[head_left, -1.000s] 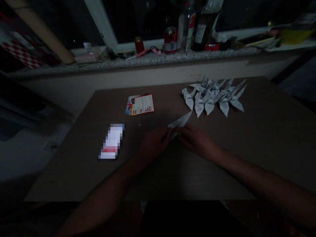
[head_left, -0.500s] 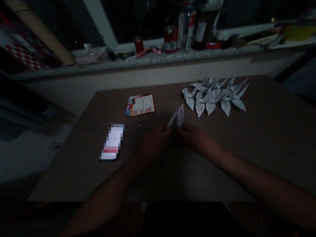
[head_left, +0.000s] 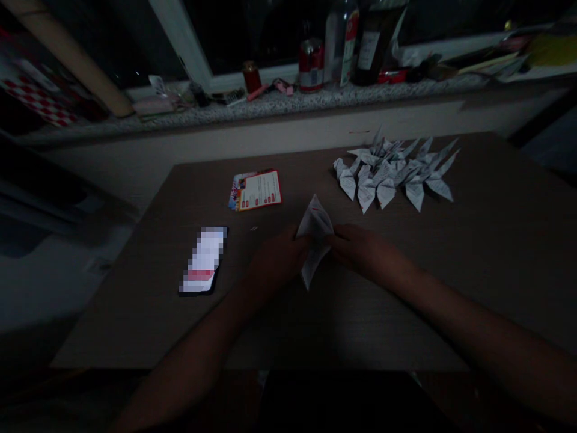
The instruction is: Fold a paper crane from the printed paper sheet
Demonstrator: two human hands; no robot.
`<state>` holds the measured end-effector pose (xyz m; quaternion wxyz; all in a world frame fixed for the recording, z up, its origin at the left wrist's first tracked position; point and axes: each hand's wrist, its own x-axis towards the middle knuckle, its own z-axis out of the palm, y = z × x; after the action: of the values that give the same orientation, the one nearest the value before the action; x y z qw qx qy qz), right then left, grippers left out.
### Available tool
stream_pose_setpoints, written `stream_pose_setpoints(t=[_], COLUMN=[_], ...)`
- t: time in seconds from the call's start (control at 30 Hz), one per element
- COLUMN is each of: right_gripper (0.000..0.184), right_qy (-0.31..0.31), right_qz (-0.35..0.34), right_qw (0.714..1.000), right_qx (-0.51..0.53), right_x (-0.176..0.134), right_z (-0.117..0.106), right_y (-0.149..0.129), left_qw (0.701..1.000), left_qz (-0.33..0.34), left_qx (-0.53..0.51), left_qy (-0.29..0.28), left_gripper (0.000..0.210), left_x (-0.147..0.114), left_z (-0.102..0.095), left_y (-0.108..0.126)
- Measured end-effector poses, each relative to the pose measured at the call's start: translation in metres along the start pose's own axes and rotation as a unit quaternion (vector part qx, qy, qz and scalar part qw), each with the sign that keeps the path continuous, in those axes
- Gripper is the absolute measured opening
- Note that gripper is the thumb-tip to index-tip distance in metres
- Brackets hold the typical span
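Between my two hands is a piece of folded paper (head_left: 315,224), pale with print on it, spread into a diamond with one point up and one toward me. My left hand (head_left: 282,255) pinches its left edge, and my right hand (head_left: 356,245) pinches the right edge. Some fingertips are hidden behind the paper or lost in the dim light. Beyond my right hand stands a cluster of folded paper cranes (head_left: 386,171) made from printed paper, wings and points sticking up.
Left of my hands a phone (head_left: 204,261) lies with its screen lit. Behind it are some printed cards (head_left: 256,190) on the brown table (head_left: 148,313). A stone windowsill (head_left: 270,108) at the back holds a red can (head_left: 311,65), bottles (head_left: 341,45) and small clutter.
The folded paper has opened out from a narrow upright fold into a wider diamond, its lower point now showing between my hands. Both hands keep hold of it. The view has shifted slightly.
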<state>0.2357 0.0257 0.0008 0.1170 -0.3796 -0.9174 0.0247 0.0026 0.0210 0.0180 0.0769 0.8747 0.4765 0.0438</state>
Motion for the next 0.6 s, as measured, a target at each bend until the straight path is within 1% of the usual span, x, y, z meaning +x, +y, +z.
stream_pose_setpoints(t=[0.13, 0.2, 0.33, 0.47, 0.6], right_gripper=[0.019, 0.021, 0.035, 0.035, 0.034], right_qy=[-0.013, -0.009, -0.002, 0.004, -0.002], right_qz=[0.002, 0.008, 0.011, -0.003, 0.001], right_qw=[1.0, 1.0, 0.999, 1.0, 1.0], right_qx=[-0.012, -0.028, -0.039, -0.031, -0.008], right_x=[0.001, 0.002, 0.002, 0.002, -0.001], right_z=[-0.001, -0.001, 0.001, 0.004, 0.004], right_y=[-0.002, -0.004, -0.006, -0.003, 0.005], left_qw=[0.999, 0.999, 0.998, 0.997, 0.998], left_qz=[0.018, 0.023, 0.015, 0.02, 0.016], left_qx=[-0.014, -0.035, -0.063, -0.072, -0.063], left_qy=[-0.025, -0.027, -0.024, -0.002, 0.009], left_gripper=[0.03, 0.03, 0.029, 0.032, 0.03], left_x=[0.002, 0.003, 0.005, 0.005, 0.003], left_z=[0.002, 0.005, 0.011, 0.015, 0.014], left_y=[0.0, -0.001, -0.003, -0.007, -0.01])
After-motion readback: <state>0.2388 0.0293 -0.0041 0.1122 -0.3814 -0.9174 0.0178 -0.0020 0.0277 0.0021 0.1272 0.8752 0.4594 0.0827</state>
